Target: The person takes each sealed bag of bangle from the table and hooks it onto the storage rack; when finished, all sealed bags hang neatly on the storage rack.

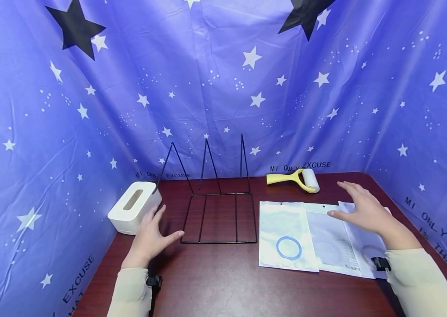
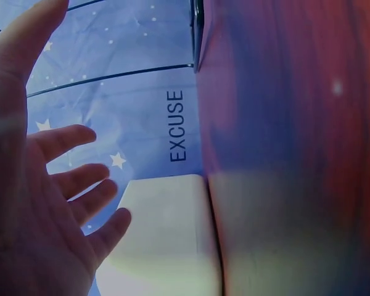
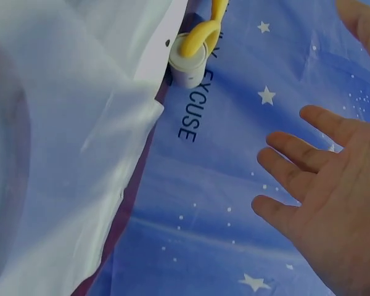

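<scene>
My left hand [image 1: 149, 237] is held with fingers spread and nothing in its grasp, just in front of a white tissue box [image 1: 122, 214]. To the right of that hand stands a black wire rack [image 1: 219, 242] with three pointed uprights. In the left wrist view the fingers [image 2: 71, 145] overlap the white box [image 2: 163, 228]. My right hand [image 1: 368, 211], also spread and holding nothing, hovers over several flat plastic pouches [image 1: 328, 235]. The leftmost pouch shows a blue ring [image 1: 288, 248]. In the right wrist view the hand [image 3: 333, 185] appears beside the pouches [image 3: 80, 123].
A yellow-handled lint roller [image 1: 296, 179] with a white roll lies behind the pouches, near the table's back edge. The dark red wooden table [image 1: 223, 281] is enclosed by a blue star-patterned curtain [image 1: 223, 88] at the back and both sides.
</scene>
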A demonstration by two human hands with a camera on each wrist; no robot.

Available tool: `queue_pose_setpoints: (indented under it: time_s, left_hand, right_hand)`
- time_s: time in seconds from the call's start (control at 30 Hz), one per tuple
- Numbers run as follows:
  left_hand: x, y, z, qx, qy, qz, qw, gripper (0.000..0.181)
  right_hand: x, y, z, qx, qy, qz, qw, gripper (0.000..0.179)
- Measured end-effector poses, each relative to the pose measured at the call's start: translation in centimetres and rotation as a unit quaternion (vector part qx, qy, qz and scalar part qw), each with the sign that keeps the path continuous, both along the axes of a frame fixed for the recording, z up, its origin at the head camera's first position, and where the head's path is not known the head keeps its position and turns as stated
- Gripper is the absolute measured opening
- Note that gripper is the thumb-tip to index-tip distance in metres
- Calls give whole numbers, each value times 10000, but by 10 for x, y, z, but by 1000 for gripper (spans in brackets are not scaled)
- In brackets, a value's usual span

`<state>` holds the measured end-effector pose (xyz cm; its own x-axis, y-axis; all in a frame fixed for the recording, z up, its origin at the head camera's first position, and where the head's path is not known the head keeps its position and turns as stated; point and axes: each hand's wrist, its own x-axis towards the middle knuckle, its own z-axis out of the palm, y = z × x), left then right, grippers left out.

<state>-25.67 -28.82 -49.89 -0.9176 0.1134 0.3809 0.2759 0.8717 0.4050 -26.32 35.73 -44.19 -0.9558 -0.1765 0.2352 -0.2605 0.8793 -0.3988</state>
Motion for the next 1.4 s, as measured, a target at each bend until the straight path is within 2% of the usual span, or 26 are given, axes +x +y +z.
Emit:
queue_pose_setpoints:
  time_s: [0.2, 0.33, 0.53, 0.9, 1.13, 1.4]
  left_hand:
    - [-2, 0, -3, 323, -232, -307, 9987, 101]
    - [-4, -1, -7, 444, -422, -391, 9974, 94]
    - [-5, -2, -13, 438, -598, -413, 9964, 84]
    - [-8, 2, -22, 760, -1082, -524, 9898, 75]
    - [-9, 4, -30, 880, -1255, -478, 9870, 72]
    - [-10, 5, -30, 807, -1389, -416, 9861, 65]
  right_hand:
    - [-8, -12, 0, 49, -316, 115, 9994, 110]
    - [-14, -20, -1, 46, -416, 213, 9989, 108]
    - [-29, -31, -3, 62, -644, 290, 9975, 102]
    - [-59, -50, -16, -81, -950, 698, 9930, 83]
    - [-76, -65, -23, -282, -1408, 909, 9855, 74]
    - [-91, -84, -27, -338, -1643, 1041, 9803, 69]
